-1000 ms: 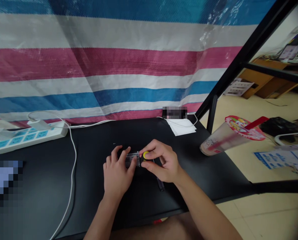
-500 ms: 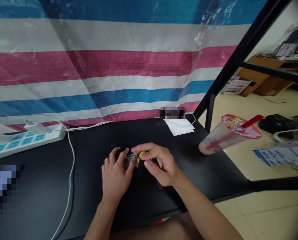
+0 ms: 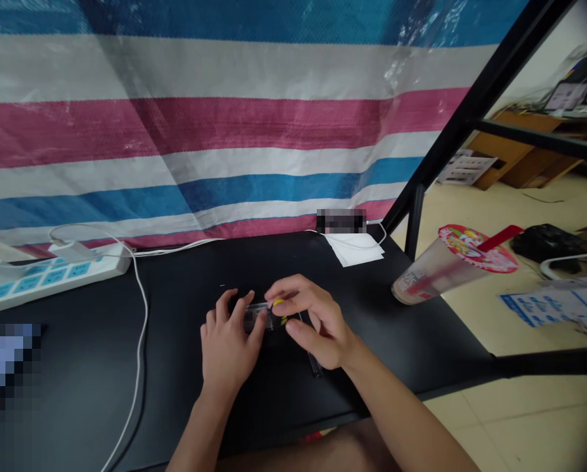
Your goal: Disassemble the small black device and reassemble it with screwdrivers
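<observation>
Striped tarp (image 3: 224,131) in pink, white and blue hangs behind a black desk (image 3: 175,387), and all the action is around a little clear plastic case (image 3: 256,318) sitting about mid-desk. My read on the grip: the left hand (image 3: 227,347) is clamped over the case, fingers spread across its top, so that's a proper grasp. The right hand (image 3: 320,324) comes in from the case's right side, with thumb and fingers pinched around a small yellow piece (image 3: 278,302) right at the case's end. Fingers cover most of it, so I can't tell exactly what it is or how it sits against the case. A thin dark pen-like item (image 3: 315,365) lies just below and right of the case, partly under the right hand. Well left of the case there's a white power strip (image 3: 52,278) with a white cable (image 3: 140,308). Behind it is a white napkin (image 3: 355,250), and well right, at the desk's corner, a tilted plastic cup (image 3: 433,272) with a red straw (image 3: 500,237).
</observation>
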{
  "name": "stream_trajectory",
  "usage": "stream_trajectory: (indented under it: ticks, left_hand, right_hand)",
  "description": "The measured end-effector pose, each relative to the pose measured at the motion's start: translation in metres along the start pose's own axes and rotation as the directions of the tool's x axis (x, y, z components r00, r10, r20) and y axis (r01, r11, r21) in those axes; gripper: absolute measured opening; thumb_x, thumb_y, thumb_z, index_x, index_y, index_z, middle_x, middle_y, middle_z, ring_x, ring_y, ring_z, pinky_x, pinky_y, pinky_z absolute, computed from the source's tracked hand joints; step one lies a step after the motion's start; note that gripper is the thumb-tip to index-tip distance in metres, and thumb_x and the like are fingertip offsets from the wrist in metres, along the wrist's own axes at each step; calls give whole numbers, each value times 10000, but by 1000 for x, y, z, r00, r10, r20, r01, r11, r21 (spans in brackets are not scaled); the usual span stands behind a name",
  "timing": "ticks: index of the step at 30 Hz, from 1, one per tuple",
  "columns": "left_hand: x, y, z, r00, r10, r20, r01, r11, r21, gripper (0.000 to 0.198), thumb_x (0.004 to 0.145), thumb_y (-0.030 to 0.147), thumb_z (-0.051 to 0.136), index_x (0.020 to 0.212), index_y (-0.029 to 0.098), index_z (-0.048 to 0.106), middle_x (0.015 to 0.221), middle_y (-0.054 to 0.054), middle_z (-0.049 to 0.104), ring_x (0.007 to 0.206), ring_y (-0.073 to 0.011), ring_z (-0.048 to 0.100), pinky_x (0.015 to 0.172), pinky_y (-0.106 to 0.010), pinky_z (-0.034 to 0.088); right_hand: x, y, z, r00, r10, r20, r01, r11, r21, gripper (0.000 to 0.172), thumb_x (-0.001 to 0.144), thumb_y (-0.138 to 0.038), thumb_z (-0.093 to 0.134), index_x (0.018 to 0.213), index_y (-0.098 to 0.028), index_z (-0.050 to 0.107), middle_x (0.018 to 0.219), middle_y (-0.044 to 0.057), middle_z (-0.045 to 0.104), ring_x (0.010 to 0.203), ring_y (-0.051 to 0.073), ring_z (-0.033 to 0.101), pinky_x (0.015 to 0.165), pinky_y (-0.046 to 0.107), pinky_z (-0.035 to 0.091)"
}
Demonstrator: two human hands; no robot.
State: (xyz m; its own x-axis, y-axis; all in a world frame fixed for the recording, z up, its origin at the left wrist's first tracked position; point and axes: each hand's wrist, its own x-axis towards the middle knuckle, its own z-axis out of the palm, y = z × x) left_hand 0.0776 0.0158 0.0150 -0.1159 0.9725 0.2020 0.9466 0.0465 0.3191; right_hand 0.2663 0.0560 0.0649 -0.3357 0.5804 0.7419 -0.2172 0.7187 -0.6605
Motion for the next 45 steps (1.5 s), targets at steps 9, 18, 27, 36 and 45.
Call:
stream_trajectory:
  ticks: [9,18,27,36,45]
  left_hand:
    - [0,1,-3,1000,-13,26,13,1000,-12,463,1014,415,579,1460,309,646,1561,-85,529,1181,-330,604,926,-472,500]
    - [0,4,-4,1000,-19,22,19,1000,-23,452,1015,392,564,1447,298,653,1572,-78,517,1192,-337,598,933,-479,495]
    - [0,3,-3,1000,-15,7,15,1000,-12,438,1033,438,558,1443,316,650,1554,-82,531,1174,-319,599,917,-456,487]
    - [0,3,-5,999,-22,32,23,1000,-21,456,1020,393,556,1458,307,646,1573,-85,514,1203,-338,589,932,-479,493]
    - [0,-3,0,1000,7,22,-8,1000,15,459,1032,413,559,1478,326,622,1579,-70,505,1161,-323,605,908,-471,503]
  right_hand:
    - [5,-1,4,1000,-16,16,16,1000,9,209,947,-127,721,1138,-210,727,1107,101,798,1024,190,782,911,352,651]
    - [3,5,2,992,-116,-47,111,990,-92,285,867,-125,773,1103,-239,660,1033,62,712,912,169,713,792,343,612]
    - [3,0,1,996,-82,-33,79,993,-85,208,921,-110,658,1091,-227,632,1009,76,730,910,183,745,777,352,621]
    - [2,6,2,995,-88,-54,82,991,-103,309,847,-120,796,1045,-251,597,969,16,636,839,143,653,746,306,543]
    - [-9,9,12,998,-28,61,32,998,-51,474,871,-74,616,1282,-262,471,1132,92,713,1029,197,728,932,399,615]
